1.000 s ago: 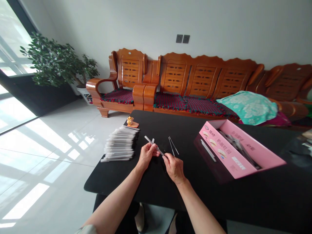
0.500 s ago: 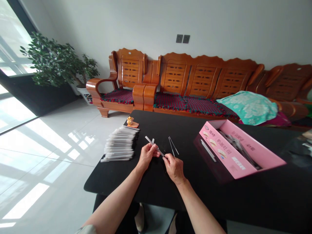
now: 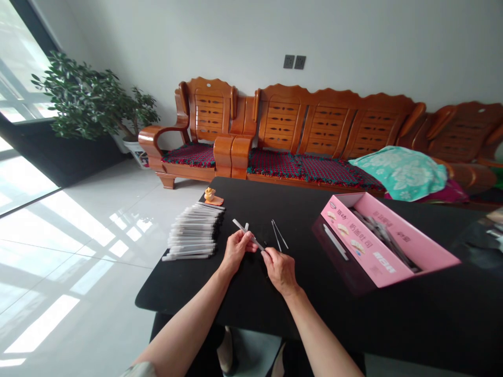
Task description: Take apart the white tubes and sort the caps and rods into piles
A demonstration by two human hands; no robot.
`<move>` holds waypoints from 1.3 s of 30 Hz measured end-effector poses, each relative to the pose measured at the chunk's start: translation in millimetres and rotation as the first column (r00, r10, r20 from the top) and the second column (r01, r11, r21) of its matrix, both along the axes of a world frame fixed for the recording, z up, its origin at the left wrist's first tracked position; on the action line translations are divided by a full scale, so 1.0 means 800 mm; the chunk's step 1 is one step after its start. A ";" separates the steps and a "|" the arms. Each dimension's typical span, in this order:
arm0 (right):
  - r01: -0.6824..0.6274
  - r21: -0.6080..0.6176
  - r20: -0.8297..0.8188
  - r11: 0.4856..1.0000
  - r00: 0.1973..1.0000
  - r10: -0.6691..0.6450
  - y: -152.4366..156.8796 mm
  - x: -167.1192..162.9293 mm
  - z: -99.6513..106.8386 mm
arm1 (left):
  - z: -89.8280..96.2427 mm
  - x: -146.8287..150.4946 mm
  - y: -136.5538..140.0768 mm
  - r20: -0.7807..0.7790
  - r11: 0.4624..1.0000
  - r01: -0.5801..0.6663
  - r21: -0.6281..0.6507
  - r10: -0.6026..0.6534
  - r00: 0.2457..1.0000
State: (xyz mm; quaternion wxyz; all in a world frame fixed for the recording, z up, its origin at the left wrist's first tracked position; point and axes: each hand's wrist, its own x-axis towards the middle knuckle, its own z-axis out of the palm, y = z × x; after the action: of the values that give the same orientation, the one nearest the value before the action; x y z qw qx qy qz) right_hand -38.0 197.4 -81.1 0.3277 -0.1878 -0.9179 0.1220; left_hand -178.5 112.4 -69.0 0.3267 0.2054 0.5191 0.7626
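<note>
Over the black table (image 3: 176, 298), a slim whitish pen (image 3: 238, 224) slants between both hands. My left hand (image 3: 237, 250) is closed around its middle. My right hand (image 3: 280, 269) pinches its lower right end, and the fingers hide that tip. A short whitish piece (image 3: 247, 226) pokes up just beyond my left fingers; whether it is held or lying there I cannot tell. Metal tweezers (image 3: 279, 234) rest on the table just past my right hand. To the left, a row of whitish pens (image 3: 192, 233) with dark ends lies side by side.
An open pink box (image 3: 353, 243) with dark slender items stands at the right. A small yellow figurine (image 3: 209, 195) sits behind the pen row. Across the table is a wooden sofa (image 3: 283, 120) with a turquoise cloth (image 3: 401, 173). A potted plant (image 3: 86, 99) stands back left.
Almost nothing differs. Both hands keep their grip on the pen, which has shifted very slightly left at its upper end.
</note>
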 end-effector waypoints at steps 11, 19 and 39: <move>-0.014 -0.018 0.015 1.000 1.000 0.015 0.000 0.000 0.002 | -0.002 0.000 0.000 -0.006 1.000 0.000 -0.003 0.000 1.000; -0.018 0.000 -0.037 1.000 0.999 0.018 0.001 0.001 0.000 | -0.003 0.002 0.001 -0.011 1.000 -0.008 -0.017 0.008 1.000; 0.227 0.011 0.131 0.974 0.965 -0.227 0.000 0.003 0.001 | -0.009 -0.011 0.000 0.023 0.991 -0.134 0.009 0.134 0.991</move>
State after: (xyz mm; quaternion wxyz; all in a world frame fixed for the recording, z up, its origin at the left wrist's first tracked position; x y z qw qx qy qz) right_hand -35.7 197.5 -80.3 0.2780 -0.2999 -0.9096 0.0730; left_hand -187.6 112.7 -75.8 0.2794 0.1631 0.5239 0.7880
